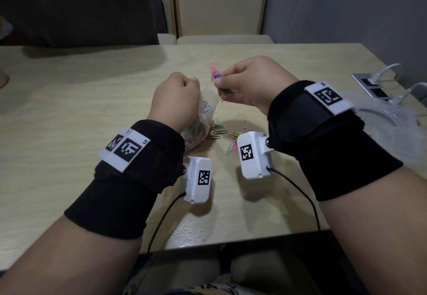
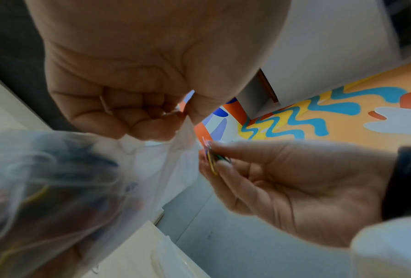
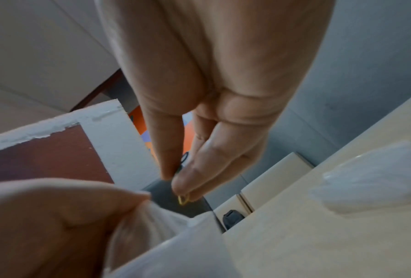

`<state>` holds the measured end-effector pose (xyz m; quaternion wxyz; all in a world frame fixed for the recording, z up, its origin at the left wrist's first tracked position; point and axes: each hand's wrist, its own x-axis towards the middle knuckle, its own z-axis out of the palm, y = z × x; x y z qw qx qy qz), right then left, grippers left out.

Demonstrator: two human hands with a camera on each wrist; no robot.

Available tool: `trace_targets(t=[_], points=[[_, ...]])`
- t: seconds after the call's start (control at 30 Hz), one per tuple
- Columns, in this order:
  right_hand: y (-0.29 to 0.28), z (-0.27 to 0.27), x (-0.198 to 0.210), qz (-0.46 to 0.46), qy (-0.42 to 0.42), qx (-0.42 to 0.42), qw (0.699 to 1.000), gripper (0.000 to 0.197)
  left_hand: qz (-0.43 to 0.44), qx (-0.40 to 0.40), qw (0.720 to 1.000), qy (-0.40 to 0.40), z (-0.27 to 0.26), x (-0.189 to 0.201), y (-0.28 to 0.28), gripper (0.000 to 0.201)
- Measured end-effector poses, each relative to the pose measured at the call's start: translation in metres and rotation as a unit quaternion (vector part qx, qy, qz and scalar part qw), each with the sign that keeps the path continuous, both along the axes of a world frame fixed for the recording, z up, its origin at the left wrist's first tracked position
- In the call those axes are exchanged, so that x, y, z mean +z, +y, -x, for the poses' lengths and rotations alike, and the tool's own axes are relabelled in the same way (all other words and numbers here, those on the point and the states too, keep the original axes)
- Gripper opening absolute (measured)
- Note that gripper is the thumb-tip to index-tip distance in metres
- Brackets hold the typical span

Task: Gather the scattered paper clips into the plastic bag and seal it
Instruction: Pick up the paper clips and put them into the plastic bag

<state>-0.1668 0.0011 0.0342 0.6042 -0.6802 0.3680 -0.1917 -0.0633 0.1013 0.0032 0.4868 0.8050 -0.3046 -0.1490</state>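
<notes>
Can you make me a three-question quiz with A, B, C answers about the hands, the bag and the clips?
1. Where are the loose paper clips?
A. on the table between the wrists
B. on a chair
C. on the floor

2. What colour are the wrist bands?
A. white
B. black
C. red

3. What is the right hand doing?
A. lying flat on the table
B. pinching a bunch of clips
C. holding the bag

Answers:
1. A: the head view shows them lying on the table beside the plastic bag.
2. B: both bands are black, with white tags on them.
3. B: its fingertips pinch coloured clips next to the bag top, which the left hand holds up.
</notes>
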Motion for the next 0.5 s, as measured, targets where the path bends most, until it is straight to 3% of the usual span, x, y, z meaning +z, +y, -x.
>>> trace_targets(t=[0.1, 0.17, 0.37, 0.5], points=[[0.006, -0.009, 0.004, 0.078, 0.088, 0.028, 0.993, 0.006, 0.007, 0.0, 1.0, -0.01, 0.001, 0.0, 0.0, 0.025], [0.008, -0.013, 0.006, 0.137, 0.148, 0.042, 0.979, 0.018, 0.009, 0.0, 1.0, -0.014, 0.001, -0.001, 0.0, 0.025], [0.013, -0.024, 0.013, 0.079, 0.129, 0.048, 0.987, 0.024, 0.004, 0.008, 1.0, -0.018, -0.005, -0.004, 0.002, 0.028], [0.004, -0.026, 0.006, 0.143, 0.16, 0.005, 0.977, 0.021, 0.022, 0.021, 1.0, -0.004, -0.009, -0.004, 0.003, 0.026]])
